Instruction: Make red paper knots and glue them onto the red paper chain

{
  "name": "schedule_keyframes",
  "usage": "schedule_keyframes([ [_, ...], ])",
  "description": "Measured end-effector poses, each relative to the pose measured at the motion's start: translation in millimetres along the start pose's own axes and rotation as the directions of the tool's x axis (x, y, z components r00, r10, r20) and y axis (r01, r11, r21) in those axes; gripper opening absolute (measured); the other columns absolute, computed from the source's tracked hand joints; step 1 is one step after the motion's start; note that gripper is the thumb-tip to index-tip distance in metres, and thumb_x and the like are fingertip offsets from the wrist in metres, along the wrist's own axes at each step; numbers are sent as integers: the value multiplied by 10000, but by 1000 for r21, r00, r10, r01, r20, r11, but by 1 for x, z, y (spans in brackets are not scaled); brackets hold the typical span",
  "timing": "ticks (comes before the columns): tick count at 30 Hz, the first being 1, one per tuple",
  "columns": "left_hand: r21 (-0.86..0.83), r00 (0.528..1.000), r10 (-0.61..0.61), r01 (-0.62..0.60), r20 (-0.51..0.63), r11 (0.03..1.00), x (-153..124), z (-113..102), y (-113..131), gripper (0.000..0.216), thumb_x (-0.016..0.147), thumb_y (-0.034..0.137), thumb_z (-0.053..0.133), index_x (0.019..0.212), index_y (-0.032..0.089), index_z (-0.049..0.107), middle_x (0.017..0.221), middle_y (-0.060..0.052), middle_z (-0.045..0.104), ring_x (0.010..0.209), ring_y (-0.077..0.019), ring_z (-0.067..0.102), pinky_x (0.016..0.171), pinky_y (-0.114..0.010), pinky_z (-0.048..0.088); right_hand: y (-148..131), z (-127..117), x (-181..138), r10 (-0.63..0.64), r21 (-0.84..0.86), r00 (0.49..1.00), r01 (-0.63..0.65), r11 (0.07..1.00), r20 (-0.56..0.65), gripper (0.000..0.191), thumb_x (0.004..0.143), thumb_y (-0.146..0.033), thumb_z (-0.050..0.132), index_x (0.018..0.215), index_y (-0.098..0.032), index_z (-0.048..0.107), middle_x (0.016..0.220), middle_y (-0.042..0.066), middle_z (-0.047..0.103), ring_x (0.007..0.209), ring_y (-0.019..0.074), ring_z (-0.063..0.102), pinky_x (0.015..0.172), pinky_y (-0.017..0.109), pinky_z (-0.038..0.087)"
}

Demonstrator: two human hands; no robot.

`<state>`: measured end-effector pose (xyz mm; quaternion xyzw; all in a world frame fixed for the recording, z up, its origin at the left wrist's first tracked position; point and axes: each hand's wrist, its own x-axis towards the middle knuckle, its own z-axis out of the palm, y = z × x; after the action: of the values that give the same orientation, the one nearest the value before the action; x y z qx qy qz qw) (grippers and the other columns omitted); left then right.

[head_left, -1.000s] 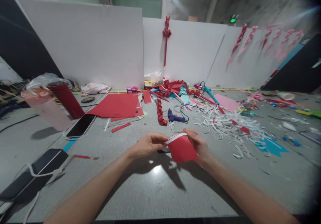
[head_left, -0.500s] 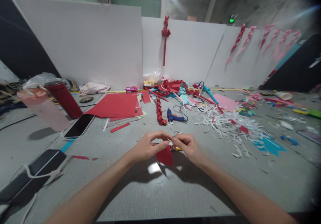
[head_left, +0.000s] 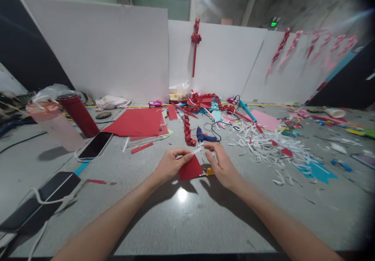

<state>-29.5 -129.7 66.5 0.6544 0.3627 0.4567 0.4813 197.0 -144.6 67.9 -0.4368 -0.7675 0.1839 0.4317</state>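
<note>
My left hand (head_left: 170, 163) pinches the top of a small red paper piece (head_left: 190, 170) that hangs just above the grey table (head_left: 187, 218). My right hand (head_left: 222, 165) pinches a thin white strip (head_left: 197, 150) at the upper edge of that paper, the fingertips of both hands almost meeting. Under the paper and my right hand lies a yellow-handled tool (head_left: 210, 171), partly hidden.
A blue glue gun (head_left: 205, 137) and a red paper chain (head_left: 187, 130) lie just beyond my hands. Red paper sheets (head_left: 137, 122), a phone (head_left: 95, 145), a red flask (head_left: 77, 114) and a pink bottle (head_left: 55, 126) are at the left. White paper shreds (head_left: 263, 144) spread to the right.
The red paper, held wide between both hands a second ago, now hangs from my left hand. My right hand has let go of it and now pinches the white strip at its top.
</note>
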Motion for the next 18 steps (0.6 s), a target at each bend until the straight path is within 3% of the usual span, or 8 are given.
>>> schedule_keyframes([
  [2,1,990,21,-21,-140,1000,3,-3,-4,358,890,502,725,907,159,824,886,-98,771,770,-222,662,708,-329,523,9,-7,2,-15,-178,983,47,983,182,267,1045,-435,519,1191,-240,628,1202,117,620,1183,300,536,1047,460,401],
  [4,-2,968,35,-37,-250,999,5,-7,-8,335,887,480,735,937,161,825,926,-90,786,789,-216,672,723,-323,527,18,-13,2,24,-326,929,106,939,370,264,974,-470,646,1082,-229,656,1147,113,626,1144,316,534,1011,469,410],
  [6,-10,948,38,-43,-317,999,7,-9,-12,330,876,471,750,951,159,827,933,-83,793,790,-208,678,724,-310,528,27,-16,2,82,-405,877,134,904,473,258,934,-458,710,1010,-217,659,1118,107,629,1105,309,538,968,449,421],
  [9,-8,928,47,-53,-370,999,8,-11,-16,341,870,474,755,961,154,830,916,-75,797,779,-200,682,707,-293,524,33,-14,4,131,-452,838,149,879,529,160,1006,-338,615,949,-191,644,1076,112,640,1038,279,554,921,413,421],
  [12,28,911,72,-67,-407,997,8,-11,-17,339,875,468,750,971,153,830,921,-72,802,792,-203,690,722,-292,524,32,-18,7,148,-457,827,142,878,542,188,1031,-301,555,904,-187,634,1044,111,651,1007,271,565,915,410,412],
  [14,47,903,85,-72,-422,996,8,-11,-15,333,881,457,745,979,150,828,939,-79,806,808,-208,698,740,-298,526,32,-26,8,144,-417,826,118,901,546,169,989,-367,631,963,-200,635,1076,95,654,1026,272,572,926,409,410],
  [18,36,898,91,-84,-430,996,7,-11,-12,313,878,443,751,976,156,828,960,-87,808,835,-216,708,780,-316,540,38,-43,6,193,-393,783,70,917,591,342,792,-402,829,1017,-224,643,1102,75,654,1031,286,583,917,410,421],
])
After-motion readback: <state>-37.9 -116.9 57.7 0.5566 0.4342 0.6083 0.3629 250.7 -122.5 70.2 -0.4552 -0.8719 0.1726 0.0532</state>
